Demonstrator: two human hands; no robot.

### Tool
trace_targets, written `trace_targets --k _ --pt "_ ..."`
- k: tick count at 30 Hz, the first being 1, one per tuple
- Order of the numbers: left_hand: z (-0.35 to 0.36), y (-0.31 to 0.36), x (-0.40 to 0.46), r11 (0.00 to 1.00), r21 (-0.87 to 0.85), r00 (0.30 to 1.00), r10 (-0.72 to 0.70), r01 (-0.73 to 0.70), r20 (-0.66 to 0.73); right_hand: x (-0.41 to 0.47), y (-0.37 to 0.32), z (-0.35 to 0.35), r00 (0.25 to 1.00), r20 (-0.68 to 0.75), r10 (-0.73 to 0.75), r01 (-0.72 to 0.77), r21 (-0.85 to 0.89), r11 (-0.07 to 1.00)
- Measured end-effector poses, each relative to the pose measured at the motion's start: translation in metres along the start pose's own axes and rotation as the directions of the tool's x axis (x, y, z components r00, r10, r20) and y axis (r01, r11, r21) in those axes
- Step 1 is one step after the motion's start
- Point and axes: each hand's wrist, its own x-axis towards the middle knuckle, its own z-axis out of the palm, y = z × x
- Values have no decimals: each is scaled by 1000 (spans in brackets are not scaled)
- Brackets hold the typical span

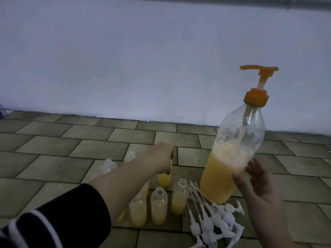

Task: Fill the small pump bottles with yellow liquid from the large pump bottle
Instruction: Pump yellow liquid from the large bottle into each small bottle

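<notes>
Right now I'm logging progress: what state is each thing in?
Large pump bottle: tilted, about half full, orange pump fitted.
Small bottles: upright, uncapped; near ones filled, two far ones look empty.
White pumps: loose pile on floor.
Left hand: grips a small bottle's top.
Right hand: open, beside large bottle.

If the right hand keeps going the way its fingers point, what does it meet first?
The right hand, fingers open and aimed up-left, would first meet the large pump bottle. Its fingertips look almost on the bottle's side already; contact is unclear.
</notes>
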Motion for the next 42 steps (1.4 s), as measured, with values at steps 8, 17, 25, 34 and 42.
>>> trace_targets --k 8,17,25,34,42 --pt "0 -2 2 1000 16 999 15 -16 38 11 25 4 996 36 86 -78 -186 979" --pt "-41 51 -12 871 -426 969 211 -246 -128 23 29 17 996 54 69 -45 -362 931" --pt "-26 91 14 806 -519 958 257 -285 -126 43 24 33 997 62 46 -14 -444 896" --pt "-26 85 29 806 -531 963 180 -261 -200 65 23 49 994 47 97 -59 -513 856" --pt "-71 13 -49 423 -802 902 107 -422 -419 50 5 20 961 124 248 -125 -606 786"
